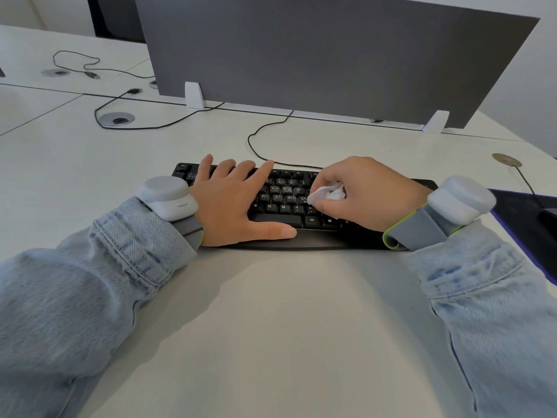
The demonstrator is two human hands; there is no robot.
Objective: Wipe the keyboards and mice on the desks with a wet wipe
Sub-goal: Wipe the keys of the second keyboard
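Wiping the keyboard (283, 203) on the white desk (271, 312) is the step I'm in: my right hand (367, 194) pinches the crumpled wet wipe (327, 193) in curled fingers and presses it on the middle keys, while my left hand (235, 200) lies flat, fingers spread, steadying the left half. Next, I judge, the wipe must sweep the speckled keys; the mouse (550, 217) at the right edge remains.
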